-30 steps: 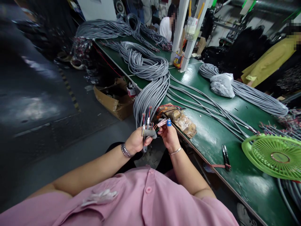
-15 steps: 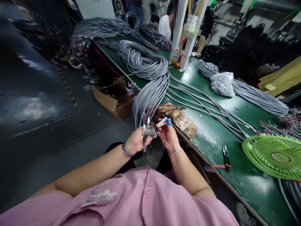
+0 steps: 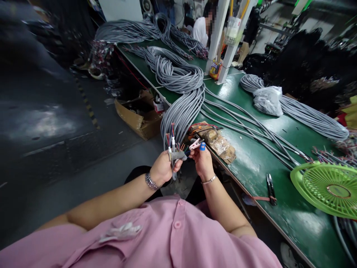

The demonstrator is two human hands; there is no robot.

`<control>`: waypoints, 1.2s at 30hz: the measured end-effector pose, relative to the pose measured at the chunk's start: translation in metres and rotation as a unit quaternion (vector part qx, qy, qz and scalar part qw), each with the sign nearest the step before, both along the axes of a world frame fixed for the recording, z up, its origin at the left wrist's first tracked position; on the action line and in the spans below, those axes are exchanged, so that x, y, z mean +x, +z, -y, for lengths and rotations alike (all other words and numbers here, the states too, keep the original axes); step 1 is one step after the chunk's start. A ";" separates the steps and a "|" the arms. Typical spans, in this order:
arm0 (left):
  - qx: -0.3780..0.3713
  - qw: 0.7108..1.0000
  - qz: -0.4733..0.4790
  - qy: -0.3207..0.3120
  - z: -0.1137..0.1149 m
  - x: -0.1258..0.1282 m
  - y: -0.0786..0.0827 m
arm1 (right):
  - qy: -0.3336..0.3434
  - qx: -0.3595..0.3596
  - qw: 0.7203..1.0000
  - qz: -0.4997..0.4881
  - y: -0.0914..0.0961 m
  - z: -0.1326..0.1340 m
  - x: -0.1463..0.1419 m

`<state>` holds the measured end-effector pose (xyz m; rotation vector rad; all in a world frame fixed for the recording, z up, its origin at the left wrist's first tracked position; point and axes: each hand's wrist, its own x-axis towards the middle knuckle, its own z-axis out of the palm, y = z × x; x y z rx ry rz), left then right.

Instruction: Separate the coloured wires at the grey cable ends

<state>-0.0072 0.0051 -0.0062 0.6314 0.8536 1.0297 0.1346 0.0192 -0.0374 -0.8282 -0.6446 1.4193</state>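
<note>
Gripping grey cables (image 3: 174,175) in left hand (image 3: 163,167), pink clip (image 3: 195,144) in right hand (image 3: 204,163)

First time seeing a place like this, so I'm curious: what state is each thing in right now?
Left hand: closed around gray cables.
Colored wires: exposed at the cable ends.
Right hand: fingers curled at a pink tool, grip unclear.
Coiled cables: looped on the table.
Cardboard box: open.
Snips: lying on the table, untouched.
Green fan: cannot tell if it spins.
Plastic bag: crumpled.

The head camera faces forward, down toward the fingers (image 3: 177,164).
</note>
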 end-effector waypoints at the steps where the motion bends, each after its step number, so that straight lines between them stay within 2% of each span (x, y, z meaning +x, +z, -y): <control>1: -0.008 1.000 0.005 -0.013 -0.002 -0.001 0.000 | 0.003 0.005 1.000 0.002 -0.002 -0.001 0.000; 5: -0.030 0.998 0.012 -0.047 -0.009 -0.002 -0.002 | 0.047 -0.011 0.997 -0.057 -0.003 -0.007 0.003; 10: -0.045 0.997 -0.010 -0.060 -0.013 0.002 -0.005 | 0.030 -0.036 0.995 -0.089 0.000 -0.009 0.002; 14: -0.044 0.998 -0.019 -0.052 -0.011 0.003 -0.004 | 0.044 -0.045 0.993 -0.101 0.001 -0.007 0.003; 19: -0.015 1.000 -0.010 -0.022 -0.003 -0.002 -0.001 | 0.079 -0.078 0.985 -0.130 0.004 -0.005 0.009; 22: 0.034 0.998 0.000 0.046 0.004 -0.003 0.000 | 0.085 -0.073 0.987 -0.118 0.008 -0.001 0.011; 26: 0.086 0.988 -0.024 0.127 0.008 -0.002 0.000 | 0.051 -0.055 0.994 -0.077 0.013 0.003 0.007; 33: 0.119 0.981 -0.095 0.117 0.007 0.003 -0.003 | 0.022 -0.084 0.994 -0.066 0.018 0.003 0.001; 36: 0.127 0.979 -0.112 0.110 0.004 0.005 -0.007 | 0.039 -0.084 0.991 -0.093 0.020 0.004 0.001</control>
